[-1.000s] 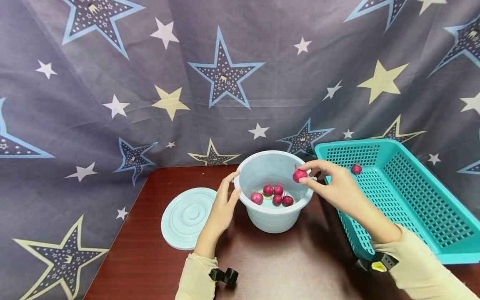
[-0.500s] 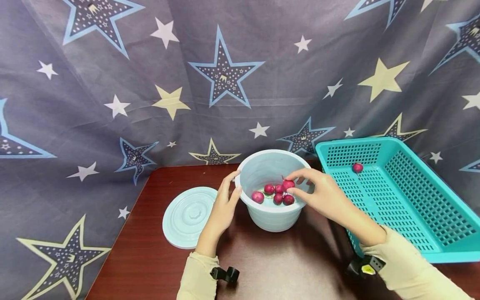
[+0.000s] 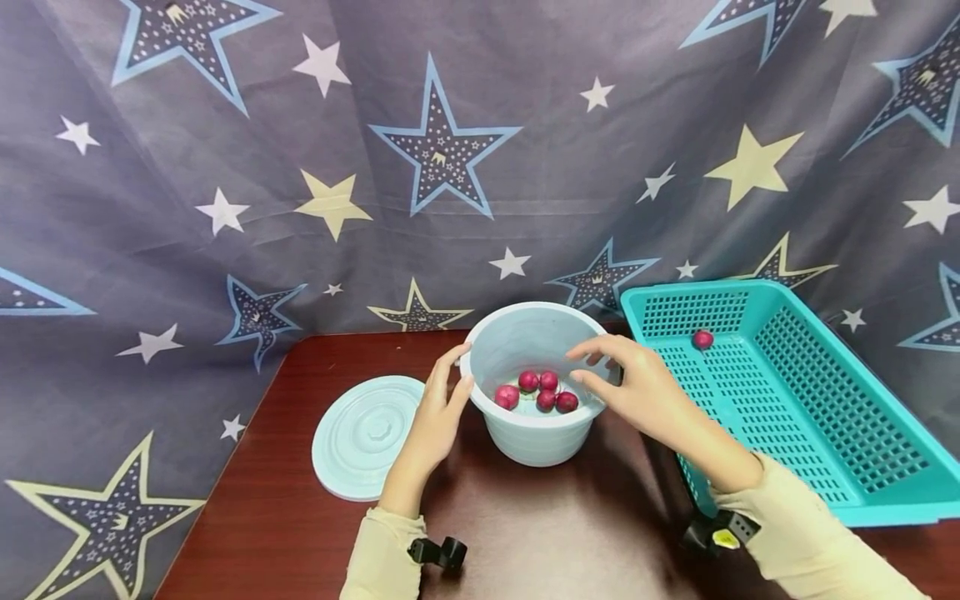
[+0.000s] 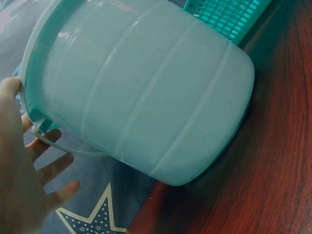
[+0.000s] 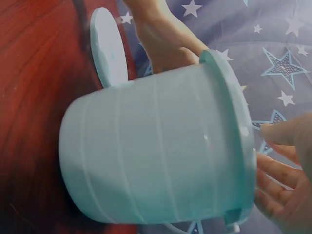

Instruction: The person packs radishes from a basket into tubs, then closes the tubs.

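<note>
A pale blue bucket (image 3: 536, 440) stands upright on the table, with several red radishes (image 3: 546, 401) on its floor. At its left rim rests my left hand (image 3: 429, 425); in the left wrist view that hand's (image 4: 22, 161) thumb meets the rim, and the other fingers spread loosely near the bucket's thin handle (image 4: 73, 152). My right hand (image 3: 643, 390) reaches over the right rim, thumb and fingers parted, no radish seen between them. In the right wrist view, its fingers (image 5: 275, 168) bend over the bucket's edge, which hides their tips.
A round pale blue lid (image 3: 345, 454) lies flat left of the bucket. To the right stands a turquoise perforated basket (image 3: 840, 500), one radish (image 3: 702, 339) near its back. Behind the brown table (image 3: 247, 500) hangs a grey curtain with stars (image 3: 465, 242).
My right hand lowered a radish into the bucket and let it go; I cannot see where it lies. My left hand has stayed at the rim.
</note>
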`<move>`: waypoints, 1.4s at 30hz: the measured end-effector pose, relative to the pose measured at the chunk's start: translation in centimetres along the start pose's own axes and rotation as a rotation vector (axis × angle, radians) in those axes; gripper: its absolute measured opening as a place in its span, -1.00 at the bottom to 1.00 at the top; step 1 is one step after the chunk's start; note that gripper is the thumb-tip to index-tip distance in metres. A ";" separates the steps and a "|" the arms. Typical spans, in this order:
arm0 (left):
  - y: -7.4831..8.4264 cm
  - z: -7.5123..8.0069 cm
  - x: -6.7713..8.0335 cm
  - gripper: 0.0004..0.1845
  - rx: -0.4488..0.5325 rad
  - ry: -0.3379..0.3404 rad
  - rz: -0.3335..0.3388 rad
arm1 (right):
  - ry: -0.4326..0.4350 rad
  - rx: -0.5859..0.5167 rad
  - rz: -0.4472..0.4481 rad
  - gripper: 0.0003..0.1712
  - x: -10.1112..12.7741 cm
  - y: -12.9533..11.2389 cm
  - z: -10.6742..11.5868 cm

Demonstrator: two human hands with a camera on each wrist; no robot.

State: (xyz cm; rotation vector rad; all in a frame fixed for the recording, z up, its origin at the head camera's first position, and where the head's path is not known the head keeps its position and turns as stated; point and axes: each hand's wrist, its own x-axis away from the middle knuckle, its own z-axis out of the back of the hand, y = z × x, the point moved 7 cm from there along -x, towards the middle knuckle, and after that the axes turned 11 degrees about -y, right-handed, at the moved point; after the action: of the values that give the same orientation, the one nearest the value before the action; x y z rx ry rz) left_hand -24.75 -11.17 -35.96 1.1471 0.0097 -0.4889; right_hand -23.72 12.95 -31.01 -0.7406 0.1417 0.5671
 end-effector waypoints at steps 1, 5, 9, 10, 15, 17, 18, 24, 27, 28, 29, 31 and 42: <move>0.0 0.0 0.0 -0.52 -0.002 0.002 0.001 | 0.007 0.000 0.002 -0.74 0.0 0.0 0.3; 0.1 0.1 0.1 -0.52 -0.001 0.003 0.001 | 0.033 0.004 -0.007 -0.76 0.1 0.4 1.6; 0.1 0.0 0.0 -0.52 0.006 0.001 -0.006 | 0.041 -0.001 -0.053 -0.78 0.0 1.1 3.2; 0.0 0.0 0.0 -0.52 0.007 0.001 -0.008 | 0.042 -0.004 -0.068 -0.78 0.0 1.3 3.7; 0.0 0.0 0.0 -0.52 0.004 0.003 -0.012 | 0.061 0.014 -0.114 -0.77 0.0 2.5 5.8; 0.1 0.0 -0.1 -0.52 0.004 0.005 -0.013 | 0.066 0.030 -0.123 -0.75 0.0 3.2 6.6; 0.0 0.0 -0.1 -0.52 0.004 0.006 -0.013 | 0.066 0.037 -0.126 -0.74 0.0 3.6 6.9; 0.0 0.0 0.0 -0.52 0.001 0.008 -0.009 | 0.056 0.049 -0.147 -0.70 0.0 6.3 8.0; -0.1 0.0 0.0 -0.52 -0.003 0.016 -0.009 | 0.043 0.035 -0.178 -0.69 -0.1 8.1 8.2; -0.2 0.0 0.0 -0.52 -0.006 0.017 -0.008 | 0.039 0.024 -0.193 -0.68 -0.1 8.7 8.3; -0.2 0.0 0.0 -0.52 -0.008 0.017 -0.007 | 0.034 0.014 -0.206 -0.66 -0.2 9.3 8.3; -0.2 0.0 0.1 -0.52 -0.008 0.014 -0.006 | 0.029 0.021 -0.235 -0.65 -0.2 10.4 8.5; -0.1 -0.1 0.0 -0.52 0.000 0.018 -0.021 | 0.074 0.055 -0.331 -0.56 0.0 16.1 9.7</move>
State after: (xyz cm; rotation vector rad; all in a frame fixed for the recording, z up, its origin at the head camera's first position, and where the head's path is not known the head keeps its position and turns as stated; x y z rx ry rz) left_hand -24.76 -11.15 -36.05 1.1527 0.0370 -0.4969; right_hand -33.07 29.10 -33.49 -0.7134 0.1001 0.2195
